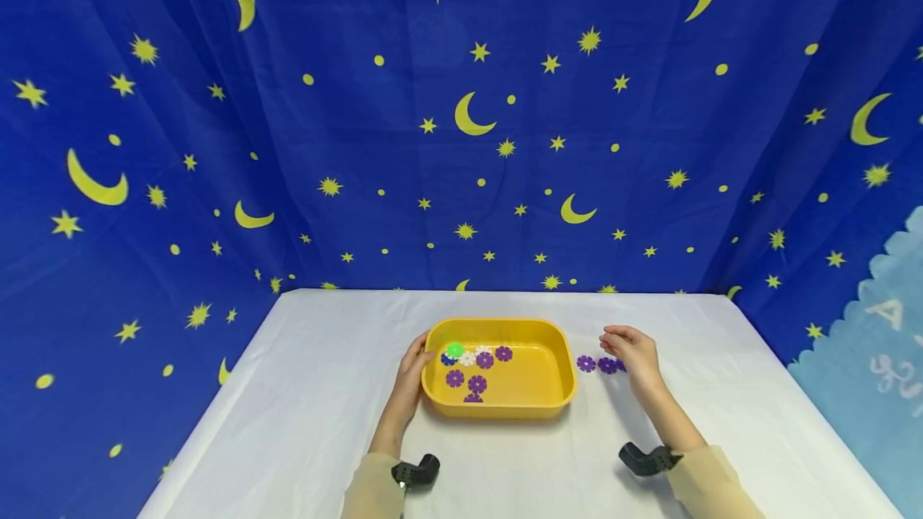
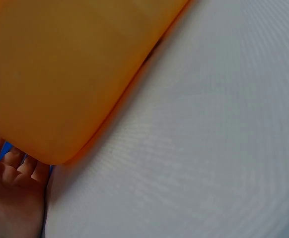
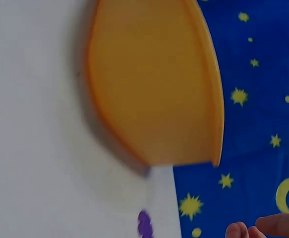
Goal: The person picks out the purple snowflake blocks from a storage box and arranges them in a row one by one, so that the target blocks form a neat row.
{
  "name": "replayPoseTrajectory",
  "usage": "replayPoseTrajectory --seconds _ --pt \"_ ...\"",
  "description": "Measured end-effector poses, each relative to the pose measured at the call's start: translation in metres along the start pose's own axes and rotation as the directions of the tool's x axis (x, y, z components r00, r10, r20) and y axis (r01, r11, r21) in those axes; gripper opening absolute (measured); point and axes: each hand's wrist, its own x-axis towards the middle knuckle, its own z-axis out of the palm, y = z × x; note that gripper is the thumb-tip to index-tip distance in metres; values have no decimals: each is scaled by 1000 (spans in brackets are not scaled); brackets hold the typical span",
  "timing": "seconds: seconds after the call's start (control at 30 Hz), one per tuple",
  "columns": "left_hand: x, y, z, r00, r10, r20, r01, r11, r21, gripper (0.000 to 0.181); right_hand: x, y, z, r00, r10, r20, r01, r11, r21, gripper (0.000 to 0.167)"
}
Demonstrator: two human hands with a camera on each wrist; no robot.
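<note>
A yellow plastic tray (image 1: 537,375) sits on the table; its left end is held by my left hand (image 1: 409,371), thumb at the rim and fingers along the outer wall. In the left wrist view that hand (image 2: 13,193) is against the tray's wall (image 2: 70,94). Inside lie several purple notched snowflake discs (image 1: 477,384), with white ones (image 1: 467,359), a blue one (image 1: 449,360) and a green one (image 1: 454,350). My right hand (image 1: 634,355) hovers right of the tray, fingers loosely bent, nothing visible in them. Below it, purple discs (image 1: 586,364) lie in a row, partly hidden by the hand.
A white cloth (image 1: 324,391) covers the table. Blue fabric with yellow moons and stars (image 1: 404,150) hangs behind and at both sides. A light-blue panel (image 1: 865,359) is at the right. Black wrist mounts (image 1: 418,471) sit on both forearms.
</note>
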Motion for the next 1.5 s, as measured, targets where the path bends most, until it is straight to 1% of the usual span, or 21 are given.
replayPoseTrajectory --seconds 0.23,0.47,0.57,0.67,0.7,0.83,0.93,1.03,1.1,1.2,1.27,1.37,1.43,1.5 --pt "2 0 -1 1000 6 7 -6 1000 9 51 1 -11 23 998 -29 47 27 999 43 33" --pt "3 -2 -1 1000 -12 -2 12 1000 4 51 3 -13 43 995 -50 84 45 997 62 30" --pt "3 -3 -1 1000 0 6 0 1000 14 52 3 -14 50 995 -52 90 47 997 55 31" --pt "3 -2 0 1000 -7 -2 7 1000 14 52 2 -15 57 995 -55 85 50 997 61 31" --pt "3 -2 0 1000 -1 2 1 1000 22 52 2 -16 59 995 -53 84 49 997 54 31" --pt "3 -2 0 1000 -3 3 3 1000 12 51 3 -18 68 995 -43 88 40 999 34 29" --pt "3 -1 -1 1000 -6 5 6 1000 0 51 5 -18 76 994 -46 98 42 998 48 28" --pt "3 -1 -1 1000 -5 10 5 1000 0 51 9 -18 83 992 -68 102 62 996 61 27" --pt "3 -1 -1 1000 -7 10 7 1000 0 51 11 -17 86 992 -80 95 75 996 54 27" --pt "3 -1 -1 1000 0 13 0 1000 10 50 14 -16 90 992 -92 90 91 996 19 26" --pt "3 -1 0 1000 -2 3 2 1000 11 50 15 -17 93 992 -92 89 93 996 -6 26" --pt "2 -1 0 1000 9 0 -9 1000 30 50 16 -17 98 992 -87 91 90 995 -38 26" --pt "2 -1 0 1000 5 -4 -5 1000 28 50 17 -18 101 993 -78 87 82 996 -43 24" --pt "2 -1 -1 1000 16 7 -16 999 33 51 16 -18 104 993 -80 90 84 996 -35 24"
